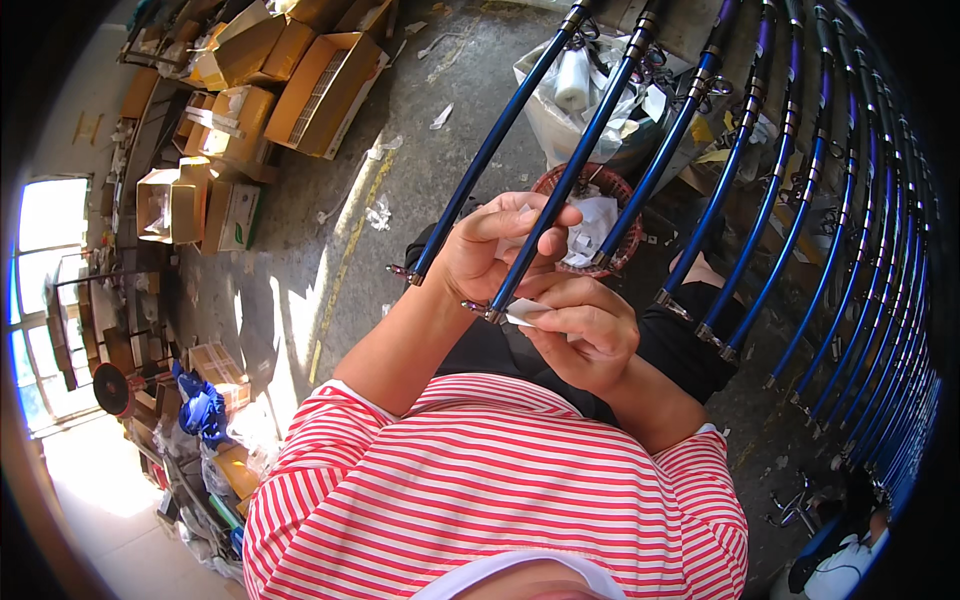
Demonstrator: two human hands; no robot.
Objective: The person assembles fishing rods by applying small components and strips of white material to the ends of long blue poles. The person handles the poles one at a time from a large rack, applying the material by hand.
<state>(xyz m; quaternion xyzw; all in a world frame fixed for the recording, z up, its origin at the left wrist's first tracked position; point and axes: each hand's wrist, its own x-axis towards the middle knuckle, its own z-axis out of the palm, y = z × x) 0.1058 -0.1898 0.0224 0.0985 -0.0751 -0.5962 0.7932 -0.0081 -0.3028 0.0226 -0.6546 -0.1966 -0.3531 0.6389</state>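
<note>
Pressing white label onto blue rod

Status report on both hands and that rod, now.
Left hand gripping blue rod near its butt. Right hand pinching white slip at rod's end. Neighbouring rods alongside, apart.

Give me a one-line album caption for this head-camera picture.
Left hand grips a glossy dark-blue fishing rod while right hand pinches a small white paper slip at its butt end.

One dark blue fishing rod slants up toward the top edge, its butt end pinched in both hands. A small white sticker (looks like paper) sits right at that butt end, flat against the fingers.
</note>
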